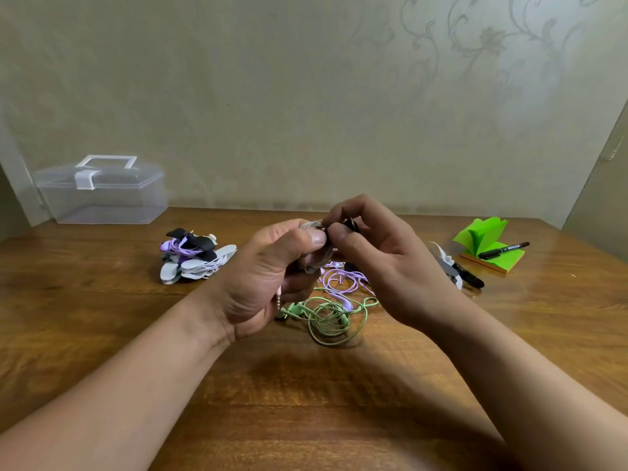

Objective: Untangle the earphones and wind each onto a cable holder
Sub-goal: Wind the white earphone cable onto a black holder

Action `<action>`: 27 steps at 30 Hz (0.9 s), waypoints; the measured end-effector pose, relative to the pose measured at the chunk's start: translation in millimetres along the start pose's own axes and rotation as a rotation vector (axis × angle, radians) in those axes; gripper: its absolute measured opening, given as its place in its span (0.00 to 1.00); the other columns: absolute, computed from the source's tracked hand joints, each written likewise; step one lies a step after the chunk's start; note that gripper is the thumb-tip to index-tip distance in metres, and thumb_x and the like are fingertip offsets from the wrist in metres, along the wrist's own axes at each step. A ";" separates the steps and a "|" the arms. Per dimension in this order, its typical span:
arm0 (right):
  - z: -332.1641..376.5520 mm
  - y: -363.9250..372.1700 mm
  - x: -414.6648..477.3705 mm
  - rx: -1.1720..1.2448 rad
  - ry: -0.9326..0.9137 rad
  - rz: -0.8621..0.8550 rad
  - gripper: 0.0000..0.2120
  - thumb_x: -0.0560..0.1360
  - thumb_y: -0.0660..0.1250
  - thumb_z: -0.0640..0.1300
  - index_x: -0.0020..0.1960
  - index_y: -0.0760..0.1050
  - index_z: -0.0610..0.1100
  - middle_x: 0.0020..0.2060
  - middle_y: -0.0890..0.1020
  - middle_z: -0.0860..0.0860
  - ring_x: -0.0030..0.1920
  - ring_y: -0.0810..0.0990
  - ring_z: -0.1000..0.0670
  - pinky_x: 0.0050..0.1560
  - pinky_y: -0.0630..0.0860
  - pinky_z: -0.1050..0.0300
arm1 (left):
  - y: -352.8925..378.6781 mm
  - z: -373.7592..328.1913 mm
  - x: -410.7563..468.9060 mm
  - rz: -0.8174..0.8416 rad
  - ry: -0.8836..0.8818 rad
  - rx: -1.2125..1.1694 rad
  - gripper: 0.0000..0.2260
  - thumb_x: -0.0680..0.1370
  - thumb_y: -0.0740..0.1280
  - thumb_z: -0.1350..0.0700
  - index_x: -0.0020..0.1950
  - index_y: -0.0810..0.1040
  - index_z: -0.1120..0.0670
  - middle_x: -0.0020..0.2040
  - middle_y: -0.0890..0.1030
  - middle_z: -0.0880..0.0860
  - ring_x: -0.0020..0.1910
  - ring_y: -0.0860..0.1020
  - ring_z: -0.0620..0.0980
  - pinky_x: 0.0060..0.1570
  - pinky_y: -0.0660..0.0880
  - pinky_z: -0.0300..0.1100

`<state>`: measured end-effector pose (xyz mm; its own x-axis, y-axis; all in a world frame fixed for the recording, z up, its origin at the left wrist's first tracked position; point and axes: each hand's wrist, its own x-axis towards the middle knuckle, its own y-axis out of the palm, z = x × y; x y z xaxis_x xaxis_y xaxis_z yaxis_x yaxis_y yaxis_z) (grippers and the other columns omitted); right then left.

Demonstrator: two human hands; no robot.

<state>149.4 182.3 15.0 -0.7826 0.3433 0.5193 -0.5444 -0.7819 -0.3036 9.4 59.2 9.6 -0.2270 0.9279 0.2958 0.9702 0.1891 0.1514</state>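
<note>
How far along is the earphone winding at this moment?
Done: a pile of wound earphones lies at the left. In hand: the left hand grips a coiled pale cable, and the right hand pinches what looks like a black holder against it. Left: the purple earphones and green earphones lie loose and tangled on the table under the hands.

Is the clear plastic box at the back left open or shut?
Shut: the box has its lid seated flat, white latch folded down over the front.
</note>
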 end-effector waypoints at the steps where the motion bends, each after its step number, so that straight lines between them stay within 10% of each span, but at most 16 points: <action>1: -1.5 0.0 1.0 -0.036 0.019 -0.014 0.09 0.84 0.64 0.49 0.59 0.76 0.46 0.48 0.86 0.46 0.53 0.85 0.41 0.58 0.80 0.34 | -0.4 1.3 0.4 -0.006 -0.013 0.014 0.09 0.79 0.64 0.55 0.39 0.70 0.54 0.35 0.65 0.51 0.25 0.57 0.44 0.26 0.51 0.41; 15: -13.1 -16.9 6.3 0.179 0.192 0.119 0.14 0.87 0.61 0.45 0.59 0.75 0.32 0.42 0.80 0.48 0.46 0.79 0.47 0.56 0.75 0.44 | -3.9 3.2 1.5 0.151 -0.204 -0.354 0.19 0.76 0.50 0.57 0.54 0.78 0.61 0.45 0.70 0.56 0.33 0.65 0.49 0.36 0.65 0.44; 27: -12.3 -18.4 5.3 0.061 0.221 0.177 0.11 0.87 0.60 0.46 0.51 0.77 0.45 0.41 0.81 0.52 0.43 0.78 0.53 0.46 0.73 0.51 | -1.6 5.0 1.1 0.126 -0.252 -0.243 0.13 0.78 0.58 0.55 0.55 0.78 0.59 0.42 0.75 0.53 0.32 0.67 0.47 0.35 0.64 0.42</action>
<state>151.6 204.9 13.6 -0.9142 0.2987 0.2741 -0.3798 -0.8673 -0.3218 8.0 61.5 5.0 -0.0502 0.9948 0.0891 0.9339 0.0151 0.3572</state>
